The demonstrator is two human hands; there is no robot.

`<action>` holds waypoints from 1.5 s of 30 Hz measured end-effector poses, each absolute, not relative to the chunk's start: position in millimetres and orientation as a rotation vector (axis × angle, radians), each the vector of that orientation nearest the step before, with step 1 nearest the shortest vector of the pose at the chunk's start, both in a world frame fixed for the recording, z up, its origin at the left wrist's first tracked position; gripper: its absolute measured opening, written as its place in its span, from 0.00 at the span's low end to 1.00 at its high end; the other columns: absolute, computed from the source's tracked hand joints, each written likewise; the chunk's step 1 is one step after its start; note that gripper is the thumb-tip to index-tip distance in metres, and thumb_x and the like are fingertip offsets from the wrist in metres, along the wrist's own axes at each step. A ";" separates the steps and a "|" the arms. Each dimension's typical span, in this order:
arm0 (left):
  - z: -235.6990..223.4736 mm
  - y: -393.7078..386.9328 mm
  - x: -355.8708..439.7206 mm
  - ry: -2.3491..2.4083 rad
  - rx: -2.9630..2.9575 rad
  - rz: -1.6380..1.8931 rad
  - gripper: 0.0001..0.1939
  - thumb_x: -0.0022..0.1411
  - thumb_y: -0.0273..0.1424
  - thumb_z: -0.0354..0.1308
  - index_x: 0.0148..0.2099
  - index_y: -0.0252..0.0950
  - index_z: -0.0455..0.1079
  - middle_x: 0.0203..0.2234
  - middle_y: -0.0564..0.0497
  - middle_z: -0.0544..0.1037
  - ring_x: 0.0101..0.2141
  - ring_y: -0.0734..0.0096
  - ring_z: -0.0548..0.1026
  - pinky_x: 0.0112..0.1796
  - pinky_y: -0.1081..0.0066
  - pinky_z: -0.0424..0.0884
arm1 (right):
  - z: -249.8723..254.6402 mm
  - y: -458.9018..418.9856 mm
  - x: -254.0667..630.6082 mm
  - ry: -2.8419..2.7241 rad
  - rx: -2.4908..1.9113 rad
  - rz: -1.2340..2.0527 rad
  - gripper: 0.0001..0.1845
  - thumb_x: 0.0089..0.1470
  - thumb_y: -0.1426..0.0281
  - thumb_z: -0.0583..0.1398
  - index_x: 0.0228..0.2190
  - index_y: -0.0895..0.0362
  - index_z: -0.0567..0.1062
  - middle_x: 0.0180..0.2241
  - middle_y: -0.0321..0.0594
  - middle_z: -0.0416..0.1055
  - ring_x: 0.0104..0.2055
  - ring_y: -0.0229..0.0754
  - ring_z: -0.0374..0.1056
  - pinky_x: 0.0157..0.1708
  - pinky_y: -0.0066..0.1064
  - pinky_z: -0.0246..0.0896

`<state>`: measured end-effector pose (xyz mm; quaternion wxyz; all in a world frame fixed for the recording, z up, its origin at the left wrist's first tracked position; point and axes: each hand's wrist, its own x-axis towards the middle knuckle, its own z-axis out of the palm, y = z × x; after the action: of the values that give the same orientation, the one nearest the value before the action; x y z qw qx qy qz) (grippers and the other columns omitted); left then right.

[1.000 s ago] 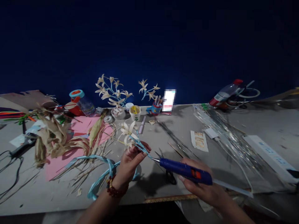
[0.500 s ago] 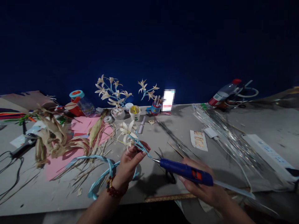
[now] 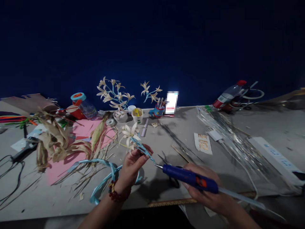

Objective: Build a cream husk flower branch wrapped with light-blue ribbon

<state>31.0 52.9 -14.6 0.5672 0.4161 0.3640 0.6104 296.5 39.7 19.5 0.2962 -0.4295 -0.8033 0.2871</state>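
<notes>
My left hand point(image 3: 134, 163) pinches the light-blue wrapped stem of a cream artificial flower point(image 3: 130, 134), its petals pointing up and away from me. In my right hand point(image 3: 207, 184) is a blue hot glue gun point(image 3: 188, 178) with a clear glue stick point(image 3: 243, 201) jutting from its back. The gun's metal nozzle sits at the lower end of the stem; whether they touch I cannot tell. Beneath the gun lies a pair of dark scissors point(image 3: 175, 181), partly hidden. Light-blue ribbon point(image 3: 102, 178) curls on the table beside my left wrist.
Dried corn husks point(image 3: 57, 136) and pink paper point(image 3: 83, 127) lie at left. Along the back stand finished flower sprays point(image 3: 114, 92), a paper cup point(image 3: 137, 116), a pen cup point(image 3: 159, 110) and a lit screen point(image 3: 171, 102). To the right are wires point(image 3: 228, 140), a power strip point(image 3: 274, 157) and a bottle point(image 3: 227, 95).
The glue gun's nozzle has dipped slightly and shifted a touch away from the stem end. My left hand and the flower have hardly moved.
</notes>
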 end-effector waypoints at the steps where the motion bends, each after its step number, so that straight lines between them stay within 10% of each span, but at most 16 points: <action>1: -15.1 53.0 31.0 0.863 0.981 1.433 0.06 0.61 0.33 0.65 0.38 0.37 0.80 0.37 0.46 0.79 0.39 0.62 0.74 0.44 0.67 0.68 | 18.6 39.4 297.2 -2.144 -1.134 0.771 0.07 0.55 0.61 0.62 0.35 0.50 0.74 0.29 0.37 0.76 0.29 0.44 0.72 0.28 0.33 0.69; 11: -24.3 53.2 25.3 0.987 0.914 1.427 0.09 0.55 0.36 0.70 0.36 0.37 0.81 0.36 0.46 0.80 0.41 0.60 0.75 0.44 0.67 0.70 | 2.4 44.5 321.9 -1.739 -1.439 0.759 0.11 0.61 0.61 0.57 0.41 0.53 0.73 0.34 0.43 0.79 0.26 0.44 0.74 0.28 0.34 0.72; 20: -34.3 52.8 21.7 1.018 0.869 1.423 0.08 0.54 0.35 0.71 0.36 0.37 0.81 0.38 0.47 0.80 0.42 0.62 0.75 0.44 0.71 0.70 | -67.4 56.9 450.9 -2.092 -1.896 0.213 0.27 0.42 0.77 0.56 0.47 0.57 0.71 0.49 0.52 0.73 0.48 0.53 0.74 0.45 0.42 0.70; 30: -30.2 53.0 27.8 0.973 0.874 1.473 0.07 0.54 0.33 0.70 0.36 0.37 0.81 0.37 0.47 0.81 0.41 0.63 0.76 0.44 0.70 0.71 | -37.5 74.7 481.4 -2.415 -1.712 0.347 0.23 0.50 0.67 0.62 0.50 0.54 0.74 0.53 0.50 0.73 0.53 0.54 0.71 0.52 0.44 0.67; 35: -27.2 49.9 26.2 0.997 0.833 1.496 0.08 0.54 0.33 0.70 0.37 0.37 0.81 0.36 0.48 0.80 0.41 0.66 0.75 0.45 0.72 0.69 | -22.4 66.2 410.0 -2.374 -1.629 0.213 0.10 0.64 0.67 0.53 0.37 0.54 0.74 0.40 0.44 0.76 0.42 0.45 0.74 0.44 0.37 0.69; 45: -32.2 46.1 20.4 0.986 0.728 1.529 0.09 0.54 0.33 0.71 0.38 0.37 0.81 0.35 0.49 0.81 0.40 0.68 0.75 0.46 0.72 0.68 | -64.3 63.6 347.1 -2.436 -1.757 0.135 0.10 0.61 0.73 0.52 0.29 0.55 0.70 0.30 0.48 0.76 0.35 0.53 0.75 0.35 0.40 0.70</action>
<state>20.4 46.1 -32.2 0.5572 0.3084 0.4180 0.6478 347.1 63.6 -64.3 0.0673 -0.5831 -0.8084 0.0447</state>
